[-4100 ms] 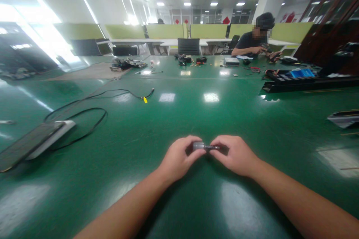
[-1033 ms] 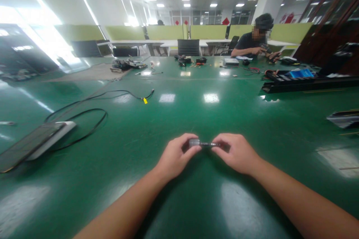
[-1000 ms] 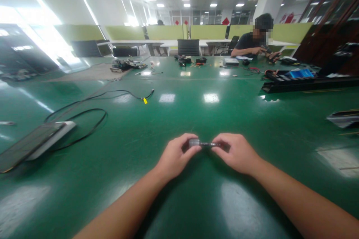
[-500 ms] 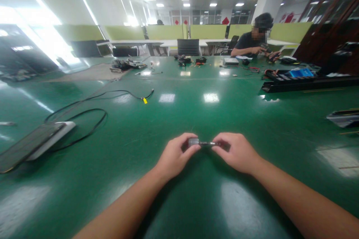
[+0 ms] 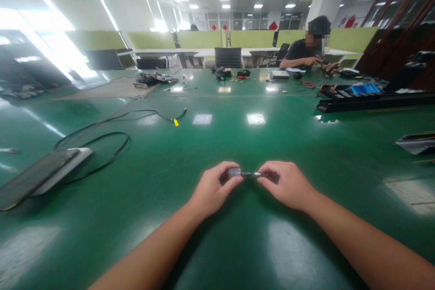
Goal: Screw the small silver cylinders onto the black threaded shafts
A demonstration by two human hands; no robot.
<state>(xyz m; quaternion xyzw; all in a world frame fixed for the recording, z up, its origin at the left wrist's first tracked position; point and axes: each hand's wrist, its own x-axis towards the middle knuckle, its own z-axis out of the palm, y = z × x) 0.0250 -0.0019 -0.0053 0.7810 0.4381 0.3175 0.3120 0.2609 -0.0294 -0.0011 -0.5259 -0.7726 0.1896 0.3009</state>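
Note:
Close to me, just over the green tabletop [image 5: 224,145], my left hand [image 5: 211,186] pinches a small grey metal cylinder [image 5: 234,172] between thumb and fingers. A thin dark metal rod [image 5: 250,174] runs level from the cylinder's right end. My right hand [image 5: 289,184] is closed around the rod's other end. Its fingers hide what that end looks like. Whether rod and cylinder are one piece or two, I cannot tell.
A phone-like flat device [image 5: 37,176] leans on a white stand at left, near a black cable [image 5: 115,147] with a yellow tag. Black rails [image 5: 367,102] lie at right. Beyond them sits a person [image 5: 301,52] with hands on a small object. Electronic parts [image 5: 154,79] lie far off.

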